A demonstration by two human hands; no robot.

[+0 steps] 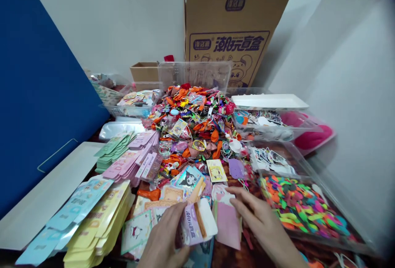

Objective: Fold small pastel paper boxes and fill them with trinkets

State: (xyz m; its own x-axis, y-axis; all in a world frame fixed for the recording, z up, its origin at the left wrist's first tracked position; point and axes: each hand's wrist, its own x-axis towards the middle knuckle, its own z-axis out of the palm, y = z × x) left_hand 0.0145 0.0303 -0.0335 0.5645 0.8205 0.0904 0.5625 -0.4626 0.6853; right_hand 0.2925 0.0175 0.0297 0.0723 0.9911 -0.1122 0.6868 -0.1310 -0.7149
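Note:
My left hand (168, 235) is closed around a small purple-and-white paper box (197, 222), whose white flap is up and whose brown inside edge shows. My right hand (256, 214) has its thumb and index finger apart at the edge of a white cartoon card (221, 194); whether they touch it is hard to see. Just below those fingertips lies a pink notepad (228, 227). Under and around both hands are printed cards (135, 231) and an orange balloon (149, 194). A yellow cartoon card (216, 171) rests beyond my right hand.
A large heap of small toys and balloons (197, 124) fills the middle. Flat folded boxes, blue (77, 202), yellow (98, 227), pink (129, 161) and green (114, 152), lie left. Plastic trays hold colourful pieces (305, 202) at right. A tall carton (231, 21) stands behind.

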